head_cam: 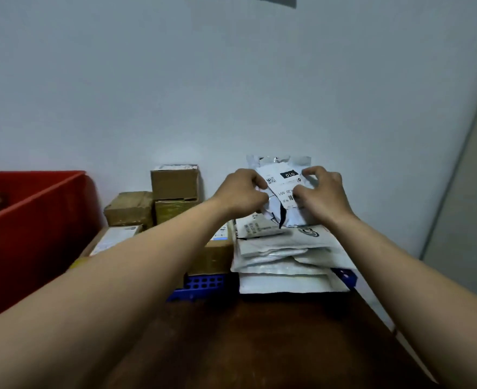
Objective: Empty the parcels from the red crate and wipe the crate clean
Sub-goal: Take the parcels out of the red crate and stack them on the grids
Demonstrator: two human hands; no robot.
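Ok so the dark wood table [259,346] fills the near part, and the red crate [35,226] sits at its left side, well apart from both hands. There's something brownish inside it at the far left. It could be a parcel, but it's too cut off to be sure.

Right of the crate is a bunch of cardboard boxes [175,182], stacked a couple high against the wall. Right of those is a pile of white mailers [282,262], and at least the mailers and nearest box sit on a blue tray [203,284].

On top of that pile both hands have a crumpled white bag [286,181] with a shipping label. The left hand [240,196] pinches its left edge and the right hand [324,196] has its fingers bent onto the right side.

So I'd say we're mid-unloading and this one's getting parked on the pile. Next move imo is to let go gently so it lies flat and doesn't slide off, then reach left to the crate for whatever's in there. No cloth in sight, so wiping looks a way off.
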